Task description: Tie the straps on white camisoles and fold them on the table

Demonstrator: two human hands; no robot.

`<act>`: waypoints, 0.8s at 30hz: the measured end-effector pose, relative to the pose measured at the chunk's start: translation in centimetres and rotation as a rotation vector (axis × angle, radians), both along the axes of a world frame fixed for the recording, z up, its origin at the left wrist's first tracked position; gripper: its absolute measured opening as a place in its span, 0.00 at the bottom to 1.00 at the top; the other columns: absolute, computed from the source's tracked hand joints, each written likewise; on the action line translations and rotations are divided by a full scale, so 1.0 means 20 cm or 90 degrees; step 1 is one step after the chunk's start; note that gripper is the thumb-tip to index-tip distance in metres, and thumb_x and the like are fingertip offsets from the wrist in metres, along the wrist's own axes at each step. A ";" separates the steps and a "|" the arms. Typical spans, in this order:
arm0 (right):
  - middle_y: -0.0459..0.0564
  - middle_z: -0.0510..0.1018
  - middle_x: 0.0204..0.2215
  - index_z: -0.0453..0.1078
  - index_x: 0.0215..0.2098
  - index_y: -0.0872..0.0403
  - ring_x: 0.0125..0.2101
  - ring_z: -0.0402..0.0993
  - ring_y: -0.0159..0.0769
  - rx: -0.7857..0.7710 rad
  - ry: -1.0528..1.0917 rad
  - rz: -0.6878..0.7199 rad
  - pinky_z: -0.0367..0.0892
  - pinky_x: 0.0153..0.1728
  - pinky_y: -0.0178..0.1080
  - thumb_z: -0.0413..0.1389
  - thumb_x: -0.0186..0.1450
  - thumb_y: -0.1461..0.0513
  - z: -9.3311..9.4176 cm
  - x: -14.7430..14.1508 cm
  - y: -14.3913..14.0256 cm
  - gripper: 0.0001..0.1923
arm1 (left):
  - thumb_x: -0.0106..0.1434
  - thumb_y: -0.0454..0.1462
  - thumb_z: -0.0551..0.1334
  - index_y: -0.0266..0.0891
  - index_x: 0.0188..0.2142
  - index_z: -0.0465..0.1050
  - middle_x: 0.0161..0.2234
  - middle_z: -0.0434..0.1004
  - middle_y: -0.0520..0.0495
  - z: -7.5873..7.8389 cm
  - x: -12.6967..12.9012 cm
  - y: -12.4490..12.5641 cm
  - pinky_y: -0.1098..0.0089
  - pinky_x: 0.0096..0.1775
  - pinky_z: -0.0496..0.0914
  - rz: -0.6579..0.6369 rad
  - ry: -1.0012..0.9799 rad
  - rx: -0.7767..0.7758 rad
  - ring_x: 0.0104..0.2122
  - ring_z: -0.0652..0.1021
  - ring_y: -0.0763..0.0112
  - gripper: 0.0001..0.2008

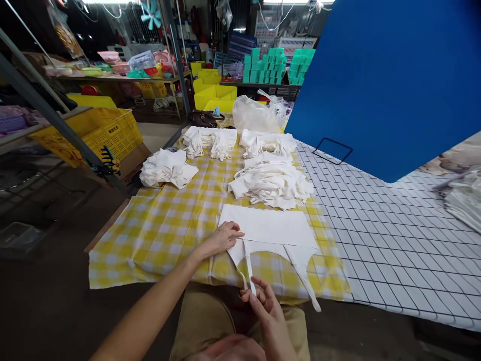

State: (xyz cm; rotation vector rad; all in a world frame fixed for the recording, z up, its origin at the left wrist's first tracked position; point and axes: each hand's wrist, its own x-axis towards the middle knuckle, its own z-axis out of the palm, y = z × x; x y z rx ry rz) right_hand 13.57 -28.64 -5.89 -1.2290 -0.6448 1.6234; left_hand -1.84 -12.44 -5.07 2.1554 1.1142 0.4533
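Observation:
A white camisole (270, 224) lies flat near the table's front edge, its straps toward me. My left hand (227, 235) rests on its left side, fingers together and pressing down by the top of one strap; I cannot tell whether it pinches the cloth. Between the thumb and fingers of my right hand (265, 303) is the lower end of a white strap (248, 265), drawn toward me. The other strap (310, 291) hangs loose at the right, over the table edge.
Behind the camisole sits a heap of white garments (272, 181); more folded stacks (210, 140) and a pile (167, 168) lie farther back and left. A blue board (383, 85) rises at the right. A metal post (63, 120) and yellow crate (112, 133) stand left.

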 end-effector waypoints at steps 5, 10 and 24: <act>0.47 0.75 0.33 0.63 0.48 0.46 0.34 0.69 0.34 -0.055 0.117 -0.040 0.63 0.35 0.35 0.63 0.51 0.54 -0.03 -0.02 -0.11 0.28 | 0.55 0.27 0.54 0.39 0.50 0.69 0.51 0.63 0.44 0.02 -0.03 -0.03 0.65 0.56 0.56 -0.042 0.036 -0.016 0.54 0.63 0.66 0.22; 0.47 0.75 0.41 0.65 0.48 0.44 0.42 0.68 0.35 -0.090 0.146 -0.033 0.64 0.36 0.34 0.65 0.48 0.55 -0.05 -0.04 -0.14 0.29 | 0.56 0.29 0.57 0.43 0.54 0.63 0.57 0.57 0.45 0.04 -0.06 -0.05 0.58 0.60 0.45 -0.089 0.089 -0.034 0.59 0.56 0.63 0.25; 0.53 0.74 0.34 0.69 0.35 0.54 0.34 0.70 0.40 0.177 -0.568 -0.011 0.64 0.32 0.39 0.51 0.55 0.55 0.14 0.53 0.46 0.14 | 0.59 0.34 0.55 0.35 0.47 0.67 0.46 0.70 0.42 0.08 -0.04 0.21 0.70 0.46 0.65 0.383 0.138 -0.015 0.44 0.72 0.66 0.15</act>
